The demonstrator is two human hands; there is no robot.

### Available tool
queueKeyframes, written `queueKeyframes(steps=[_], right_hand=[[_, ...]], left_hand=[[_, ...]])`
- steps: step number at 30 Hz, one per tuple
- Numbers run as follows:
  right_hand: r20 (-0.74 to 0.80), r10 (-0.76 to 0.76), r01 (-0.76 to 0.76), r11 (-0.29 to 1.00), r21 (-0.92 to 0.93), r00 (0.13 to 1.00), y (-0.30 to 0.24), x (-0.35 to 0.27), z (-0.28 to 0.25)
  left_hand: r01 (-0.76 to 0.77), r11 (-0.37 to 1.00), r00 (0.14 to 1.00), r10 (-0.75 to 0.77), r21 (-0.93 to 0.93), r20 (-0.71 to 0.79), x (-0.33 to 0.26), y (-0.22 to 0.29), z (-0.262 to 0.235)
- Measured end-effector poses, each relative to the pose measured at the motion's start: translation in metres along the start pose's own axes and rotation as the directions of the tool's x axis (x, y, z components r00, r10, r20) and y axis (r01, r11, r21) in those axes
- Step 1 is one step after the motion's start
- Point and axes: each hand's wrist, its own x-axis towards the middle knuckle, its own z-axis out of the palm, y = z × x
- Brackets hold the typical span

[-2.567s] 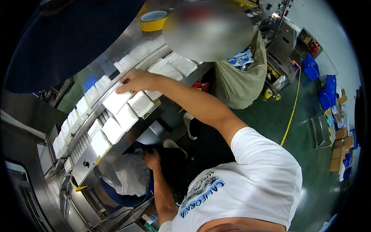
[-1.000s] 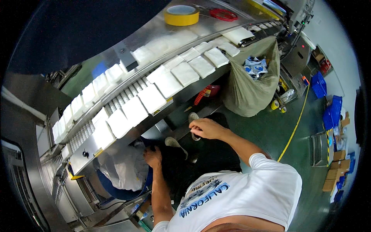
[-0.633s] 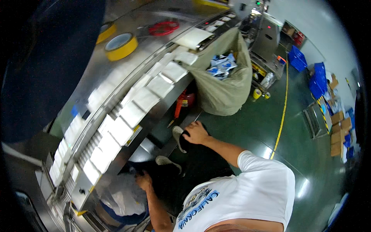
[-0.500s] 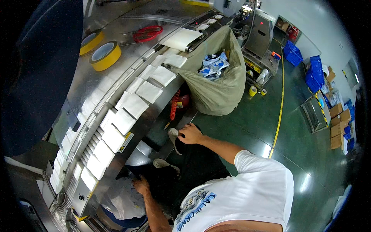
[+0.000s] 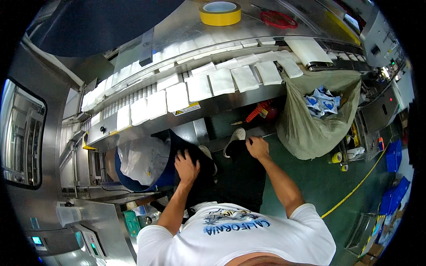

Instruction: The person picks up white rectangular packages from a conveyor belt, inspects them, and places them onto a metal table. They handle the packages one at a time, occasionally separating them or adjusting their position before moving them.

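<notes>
My left hand [image 5: 187, 167] lies on my dark-trousered left thigh, fingers stretched and spread, holding nothing. My right hand [image 5: 258, 147] rests on my right knee with its fingers loosely bent and apart; nothing shows in it. Both are below the conveyor and touch none of its goods. Folded white pads [image 5: 221, 82] stand in a row along the near edge of the steel conveyor [image 5: 153, 118], some overlapping a second row behind. Beside my left hand is a blue bin [image 5: 169, 166] with a clear plastic bag [image 5: 148, 160] in it.
Right of my knees stands a large olive sack [image 5: 306, 137] holding blue-and-white packets [image 5: 322, 102]. Yellow tape [image 5: 220, 17] and red-handled scissors [image 5: 278, 19] lie on the steel top. A red coiled hose [image 5: 257, 111] hangs under the conveyor. Blue crates [image 5: 394, 195] are at far right.
My view has swung left, bringing the machine window and control boxes into sight. My left hand has come from beside the bin onto my thigh; my right hand stays on my knee.
</notes>
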Motion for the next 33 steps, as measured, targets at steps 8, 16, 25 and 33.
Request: queueKeyframes(steps=[8, 16, 25, 33], right_hand=[[0.194, 0.189, -0.149, 0.968, -0.204, 0.963, 0.029, 0.008, -0.004], [0.23, 0.25, -0.167, 0.93, -0.326, 0.941, 0.033, 0.009, -0.002], [0.148, 0.219, -0.175, 0.949, -0.261, 0.964, 0.04, 0.015, 0.013], [0.145, 0.259, -0.203, 0.926, -0.318, 0.955, -0.008, -0.004, -0.004]], left_hand=[[-0.021, 0.517, 0.99, 0.13, -0.856, 0.054, -0.011, 0.098, -0.09], [-0.745, 0.465, 0.627, 0.245, -0.478, -0.74, 0.005, 0.086, -0.281], [-0.604, 0.413, -0.772, -0.09, 0.682, -0.629, -0.022, 0.092, -0.454], [-0.506, 0.524, -0.832, -0.088, 0.685, -0.547, -0.027, 0.074, -0.476]])
